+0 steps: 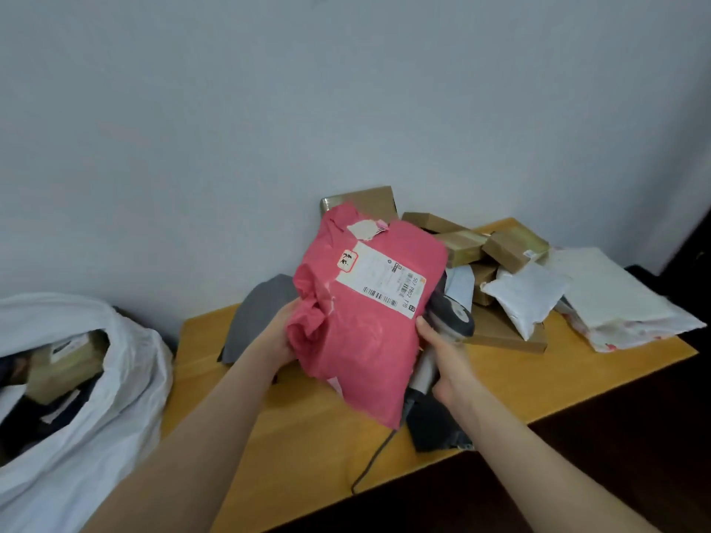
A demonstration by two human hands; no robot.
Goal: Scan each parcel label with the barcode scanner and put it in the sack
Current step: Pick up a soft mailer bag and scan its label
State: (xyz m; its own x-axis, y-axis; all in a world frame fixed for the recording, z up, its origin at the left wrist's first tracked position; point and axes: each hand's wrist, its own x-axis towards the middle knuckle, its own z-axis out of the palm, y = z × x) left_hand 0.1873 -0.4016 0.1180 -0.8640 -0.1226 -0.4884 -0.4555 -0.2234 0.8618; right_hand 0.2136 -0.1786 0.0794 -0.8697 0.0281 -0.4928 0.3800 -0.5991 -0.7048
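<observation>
Pink parcel, label uppermost, held above table.
Left hand grips its crumpled edge; right hand is wrapped round barcode scanner; sack left.

sack mouth open, parcel pile right

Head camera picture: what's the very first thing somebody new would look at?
The bright pink parcel, held up in the middle by the left hand with its white label facing the camera. Next, the grey barcode scanner gripped by the right hand at the parcel's right edge. A white sack gapes open at far left, already holding a brown box.
</observation>
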